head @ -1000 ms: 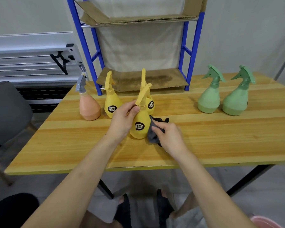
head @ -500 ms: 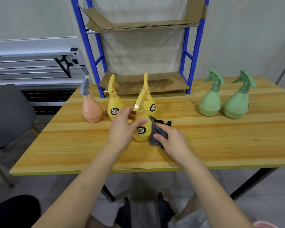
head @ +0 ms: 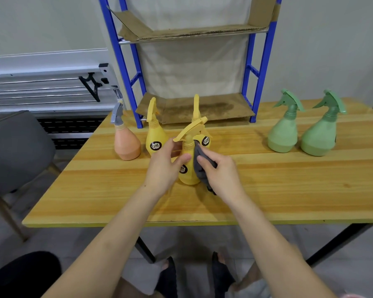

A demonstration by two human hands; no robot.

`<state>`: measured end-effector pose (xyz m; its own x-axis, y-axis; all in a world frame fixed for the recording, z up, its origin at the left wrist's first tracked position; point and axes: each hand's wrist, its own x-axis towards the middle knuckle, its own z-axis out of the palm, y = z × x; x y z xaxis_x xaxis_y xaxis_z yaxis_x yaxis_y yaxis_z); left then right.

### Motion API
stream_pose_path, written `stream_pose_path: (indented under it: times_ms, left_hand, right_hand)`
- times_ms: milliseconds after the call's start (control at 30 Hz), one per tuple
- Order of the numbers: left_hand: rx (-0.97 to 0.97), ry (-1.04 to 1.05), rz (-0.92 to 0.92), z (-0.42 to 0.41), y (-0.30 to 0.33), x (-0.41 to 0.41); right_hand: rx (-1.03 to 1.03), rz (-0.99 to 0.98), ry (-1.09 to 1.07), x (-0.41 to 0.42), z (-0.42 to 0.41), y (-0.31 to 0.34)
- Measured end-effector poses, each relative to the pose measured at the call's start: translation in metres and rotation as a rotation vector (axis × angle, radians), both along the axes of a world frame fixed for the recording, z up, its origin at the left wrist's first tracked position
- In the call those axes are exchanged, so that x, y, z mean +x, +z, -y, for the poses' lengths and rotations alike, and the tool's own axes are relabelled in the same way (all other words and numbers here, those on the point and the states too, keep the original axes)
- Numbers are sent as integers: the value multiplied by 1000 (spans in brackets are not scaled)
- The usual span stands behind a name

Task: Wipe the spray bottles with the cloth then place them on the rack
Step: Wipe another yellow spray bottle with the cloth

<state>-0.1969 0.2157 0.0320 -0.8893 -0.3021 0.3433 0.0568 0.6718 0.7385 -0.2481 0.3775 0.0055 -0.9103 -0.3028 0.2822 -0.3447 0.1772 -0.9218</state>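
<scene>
Six spray bottles stand on the wooden table (head: 289, 190), and none has reached the blue rack (head: 257, 82) behind them, so the job looks to be at its very start. The nearest yellow bottle (head: 186, 164) sits a little forward of the others, near the person's side of the table, where both hands can get round it. The left hand (head: 164, 166) grips it about the neck and shoulder, thumb across the front, which I take to be for steadying it upright while it is rubbed. The right hand (head: 220, 171) has its fingers curled round a dark grey cloth (head: 199, 166) and presses that cloth against the bottle's right side, just below the trigger.

Two more yellow bottles (head: 155, 136) stand just behind, one partly hidden, with a peach bottle (head: 126, 143) at their left. Two green bottles (head: 282, 134) wait well apart at the right. The rack's lowest shelf, lined with cardboard (head: 202, 108), lies just behind the yellow group, bare and within easy reach, probably where the wiped bottle will go.
</scene>
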Motion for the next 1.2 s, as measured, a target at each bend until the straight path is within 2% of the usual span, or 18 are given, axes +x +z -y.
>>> stream_pose_path:
  times_ms: [133,233,300,433,533,600,667,767,867,1000,1067,1200]
  left_hand:
    - [16,-15,-11,4,-3,1]
    - [-4,-32,-1,5,-2,1]
    - [-42,-36,9,7,-1,2]
    - [-123,-22,17,9,-2,-1]
    - [-124,-37,24,9,-4,-2]
    - [-109,-34,15,10,-5,-1]
    - [-91,-27,1,11,-6,0]
    - [-82,-20,-18,10,-6,2]
    - [-55,19,-22,8,-5,4]
    - [102,39,-15,3,-6,10]
    - [96,42,-28,2,-8,8]
    - [83,15,-24,4,-10,2]
  right_hand:
    - [269,-45,-18,0,-14,-21]
    - [303,-90,-46,-3,-15,-18]
    - [239,-97,-66,-3,-10,-10]
    - [-27,-38,-32,1,4,8]
    - [-80,-83,-14,5,12,10]
    - [1,-130,-46,5,9,0]
    - [187,-164,-88,3,2,-12]
    - [345,-130,-73,2,-9,-21]
    - [250,-94,-69,-2,-8,-17]
    - [-25,-37,-104,1,6,-7]
    - [-139,-31,-78,7,11,-4]
    - [-166,13,49,14,9,-10]
